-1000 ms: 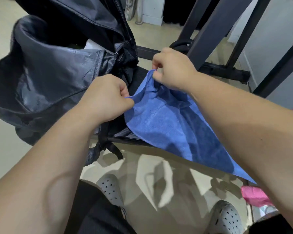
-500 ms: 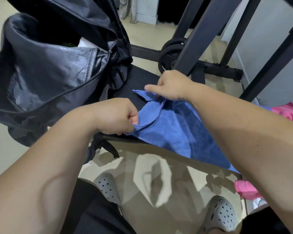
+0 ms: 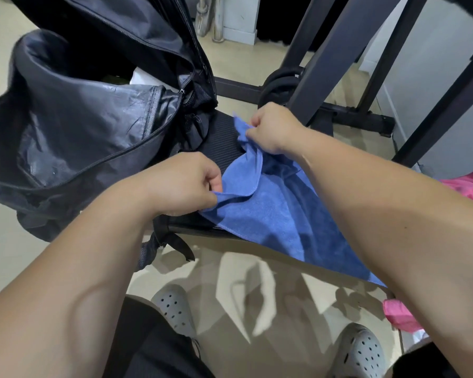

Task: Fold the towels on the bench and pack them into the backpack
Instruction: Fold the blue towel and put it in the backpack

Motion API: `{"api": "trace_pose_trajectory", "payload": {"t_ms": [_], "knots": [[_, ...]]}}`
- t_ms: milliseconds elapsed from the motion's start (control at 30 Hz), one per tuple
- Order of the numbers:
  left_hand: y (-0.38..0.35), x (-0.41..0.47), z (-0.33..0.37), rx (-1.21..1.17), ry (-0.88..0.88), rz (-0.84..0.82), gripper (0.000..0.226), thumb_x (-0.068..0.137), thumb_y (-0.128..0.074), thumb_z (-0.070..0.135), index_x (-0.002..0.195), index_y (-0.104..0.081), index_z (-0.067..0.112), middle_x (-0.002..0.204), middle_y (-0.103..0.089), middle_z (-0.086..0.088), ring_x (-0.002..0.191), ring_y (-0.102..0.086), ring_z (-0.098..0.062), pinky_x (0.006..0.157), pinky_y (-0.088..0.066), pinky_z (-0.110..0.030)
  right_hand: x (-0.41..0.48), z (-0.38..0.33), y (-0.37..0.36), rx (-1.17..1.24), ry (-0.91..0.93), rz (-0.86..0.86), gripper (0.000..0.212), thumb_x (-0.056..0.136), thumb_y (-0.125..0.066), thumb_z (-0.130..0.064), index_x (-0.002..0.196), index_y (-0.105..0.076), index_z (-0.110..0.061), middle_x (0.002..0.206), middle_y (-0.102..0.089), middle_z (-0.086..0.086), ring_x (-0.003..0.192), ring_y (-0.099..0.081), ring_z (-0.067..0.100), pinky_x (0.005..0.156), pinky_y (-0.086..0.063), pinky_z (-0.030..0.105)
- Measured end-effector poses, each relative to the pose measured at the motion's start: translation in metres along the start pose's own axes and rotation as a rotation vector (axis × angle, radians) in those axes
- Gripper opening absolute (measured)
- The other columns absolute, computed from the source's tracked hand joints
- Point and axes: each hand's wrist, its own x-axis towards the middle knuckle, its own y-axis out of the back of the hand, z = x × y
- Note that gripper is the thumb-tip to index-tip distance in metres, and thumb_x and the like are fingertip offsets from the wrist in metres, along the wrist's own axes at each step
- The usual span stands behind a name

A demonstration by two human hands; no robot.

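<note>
Now: left hand and right hand each pinch the towel's edge, flat on the counter — likely squaring a fold — backpack gaping alongside, ready.

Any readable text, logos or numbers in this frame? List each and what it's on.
None: no text can be read in this view.
The backpack, blue towel, pink towel, bench and shoes show no print, label or brand mark.
</note>
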Motion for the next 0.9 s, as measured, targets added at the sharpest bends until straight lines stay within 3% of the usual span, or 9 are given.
{"api": "trace_pose_trajectory", "payload": {"t_ms": [67,133,233,367,433,600,733,800,900], "knots": [[0.003,0.001,0.000,-0.005,-0.002,0.079,0.012,0.073,-0.067,0.011,0.068,-0.069,0.021,0.052,-0.062,0.011,0.045,-0.048,-0.002,0.049,-0.038,-0.019,0.006,-0.005,0.002,0.086,-0.034,0.098,0.040,0.088,-0.056,-0.017,0.055,-0.034,-0.014,0.056,-0.034,0.003,0.055,-0.031,0.021,0.051,-0.028,0.032],[0.008,0.000,0.000,-0.008,0.005,0.156,0.011,0.073,-0.069,0.014,0.064,-0.067,0.021,0.050,-0.059,0.012,0.046,-0.049,-0.001,0.047,-0.035,-0.017,0.013,-0.011,0.003,0.245,-0.092,0.146,0.041,0.087,-0.054,-0.017,0.054,-0.030,-0.017,0.055,-0.031,0.001,0.056,-0.031,0.021,0.053,-0.029,0.031],[0.015,-0.004,0.000,-0.034,0.042,0.291,0.012,0.074,-0.068,0.017,0.062,-0.065,0.018,0.052,-0.059,0.016,0.050,-0.051,0.001,0.050,-0.036,-0.022,0.026,-0.020,0.001,0.599,-0.190,0.143,0.033,0.085,-0.052,-0.010,0.056,-0.038,-0.020,0.064,-0.043,0.007,0.067,-0.044,0.025,0.062,-0.044,0.037],[0.021,-0.010,-0.001,-0.018,0.115,0.393,0.010,0.075,-0.066,0.016,0.065,-0.063,0.015,0.061,-0.063,0.002,0.063,-0.058,-0.014,0.053,-0.041,-0.028,0.028,-0.031,-0.005,1.032,-0.226,0.104,0.021,0.095,-0.052,-0.006,0.076,-0.057,-0.010,0.075,-0.054,0.011,0.068,-0.057,0.024,0.067,-0.062,0.038],[0.022,-0.012,0.000,0.000,0.120,0.388,0.011,0.076,-0.065,0.016,0.065,-0.062,0.015,0.062,-0.062,0.001,0.064,-0.057,-0.015,0.053,-0.039,-0.028,0.026,-0.035,-0.012,1.082,-0.194,0.077,0.020,0.099,-0.053,-0.009,0.082,-0.063,-0.009,0.072,-0.059,0.007,0.067,-0.060,0.021,0.071,-0.062,0.039],[0.022,-0.017,0.005,0.022,0.133,0.390,0.012,0.076,-0.064,0.016,0.065,-0.061,0.014,0.062,-0.060,0.001,0.063,-0.055,-0.015,0.052,-0.036,-0.028,0.022,-0.031,-0.014,1.207,-0.196,0.105,0.022,0.101,-0.055,-0.011,0.083,-0.068,-0.011,0.065,-0.062,0.001,0.057,-0.060,0.016,0.061,-0.054,0.030],[0.025,-0.021,0.011,-0.007,0.136,0.494,0.011,0.074,-0.064,0.015,0.064,-0.059,0.013,0.060,-0.057,-0.002,0.056,-0.048,-0.018,0.051,-0.034,-0.026,0.017,-0.024,0.002,1.568,-0.175,0.064,0.013,0.103,-0.056,-0.013,0.104,-0.068,-0.008,0.091,-0.073,0.012,0.079,-0.072,0.025,0.081,-0.062,0.044],[0.023,-0.021,0.016,-0.023,0.119,0.474,0.011,0.073,-0.064,0.016,0.064,-0.059,0.014,0.058,-0.058,-0.003,0.056,-0.050,-0.020,0.051,-0.036,-0.027,0.016,-0.022,0.004,1.524,-0.177,0.041,0.014,0.103,-0.057,-0.015,0.109,-0.068,-0.009,0.092,-0.075,0.011,0.082,-0.073,0.027,0.084,-0.061,0.047],[0.013,-0.018,0.023,-0.064,0.082,0.369,0.010,0.070,-0.065,0.016,0.061,-0.060,0.015,0.052,-0.058,0.005,0.054,-0.052,-0.016,0.051,-0.037,-0.026,0.011,-0.014,0.002,1.345,-0.234,0.070,0.013,0.102,-0.058,-0.018,0.103,-0.069,-0.011,0.078,-0.068,0.006,0.065,-0.066,0.020,0.071,-0.060,0.037]]}}
